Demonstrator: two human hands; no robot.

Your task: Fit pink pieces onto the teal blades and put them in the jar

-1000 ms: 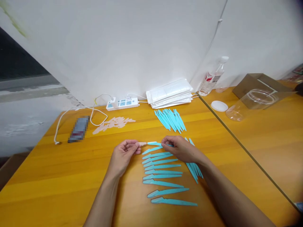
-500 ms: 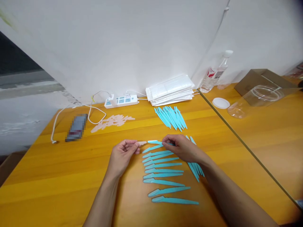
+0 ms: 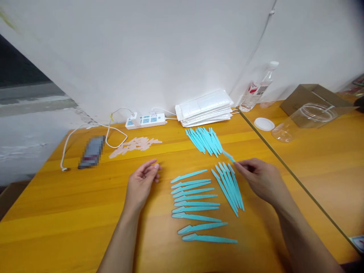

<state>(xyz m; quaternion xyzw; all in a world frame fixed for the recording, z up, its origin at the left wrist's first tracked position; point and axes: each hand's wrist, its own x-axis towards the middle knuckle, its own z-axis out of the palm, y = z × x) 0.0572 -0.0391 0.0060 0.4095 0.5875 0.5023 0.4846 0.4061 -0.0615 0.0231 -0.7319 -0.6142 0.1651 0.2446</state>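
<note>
My right hand (image 3: pixel 257 178) pinches a turquoise eyebrow razor (image 3: pixel 229 156), its blade end pointing up and left and looking paler at the tip. Just left of that hand, several turquoise razors (image 3: pixel 229 185) lie fanned side by side. My left hand (image 3: pixel 143 184) hovers over the table with loosely curled fingers apart and nothing visible in them. Between the hands runs a column of eyebrow razors (image 3: pixel 196 204), blade ends to the left. Farther back are a heap of turquoise razors (image 3: pixel 204 141) and a pile of pale translucent blade caps (image 3: pixel 136 146).
A white power strip (image 3: pixel 146 120) and a stack of white packets (image 3: pixel 204 108) stand by the wall. At left lie a blurred-out dark phone-like object (image 3: pixel 92 151) and a white cable (image 3: pixel 66 146). Right: water bottle (image 3: pixel 257 89), white lid (image 3: pixel 264 124), clear jar (image 3: pixel 301 123), cardboard box (image 3: pixel 307 100).
My right hand has moved right with a razor from the top of the column to above the fanned group. The cap that my left hand pinched no longer shows there, and its fingers have loosened.
</note>
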